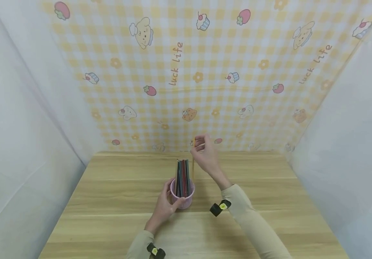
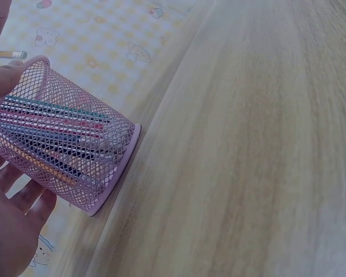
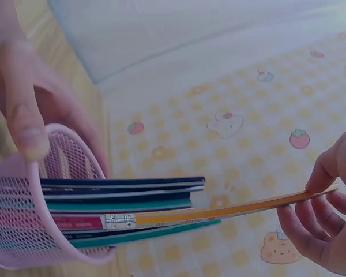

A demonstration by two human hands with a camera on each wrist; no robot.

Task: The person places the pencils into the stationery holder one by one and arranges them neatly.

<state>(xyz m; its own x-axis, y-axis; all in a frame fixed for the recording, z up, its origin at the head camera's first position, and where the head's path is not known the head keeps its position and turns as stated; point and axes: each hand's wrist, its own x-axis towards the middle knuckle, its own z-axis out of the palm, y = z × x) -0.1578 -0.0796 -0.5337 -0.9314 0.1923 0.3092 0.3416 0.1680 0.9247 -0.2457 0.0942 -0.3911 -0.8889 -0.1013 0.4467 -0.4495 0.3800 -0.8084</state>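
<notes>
A pink mesh pencil cup (image 1: 182,202) stands upright on the wooden table, full of dark, red and green pencils (image 1: 182,178). My left hand (image 1: 165,207) grips it round the side, with the thumb at the rim in the right wrist view. Up and to the right, my right hand (image 1: 206,153) pinches a yellow pencil (image 3: 236,209) near its upper end. That pencil hangs roughly upright, eraser end down, beside the cup's rim. The eraser end (image 2: 17,55) shows just outside the rim in the left wrist view.
The wooden table (image 1: 108,201) spreads around the cup. Behind it hangs a yellow checked cloth (image 1: 186,97) with cartoon prints. White curtains (image 1: 21,144) close off both sides. A black wrist strap (image 1: 216,209) sits on each sleeve.
</notes>
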